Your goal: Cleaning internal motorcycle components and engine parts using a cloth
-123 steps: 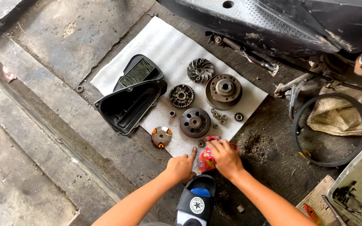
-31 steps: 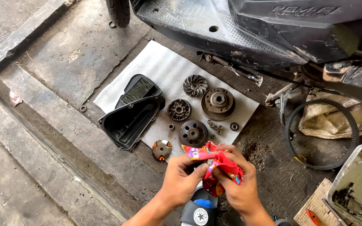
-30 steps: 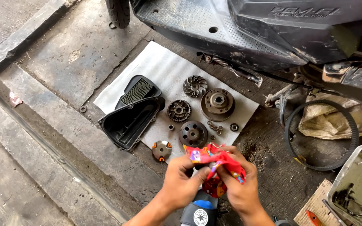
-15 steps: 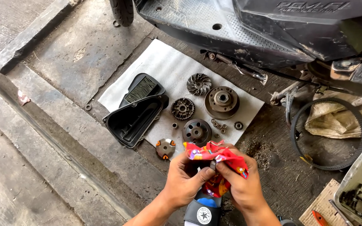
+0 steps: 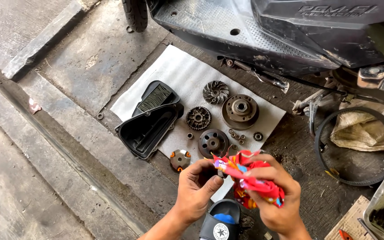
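Rag (image 5: 252, 180) bunched in right hand (image 5: 276, 200); left hand (image 5: 196, 189) fingers pinch small part (image 5: 221, 173) against it.

Both hands (image 5: 241, 191) raised (fingers curled)

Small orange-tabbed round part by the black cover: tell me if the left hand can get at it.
Probably yes: the round part lies uncovered just ahead of the left hand, but that hand now pinches a small piece.

Single head view, looking steeply down, close over hands, floor parts mat (image 5: 187, 75) beyond
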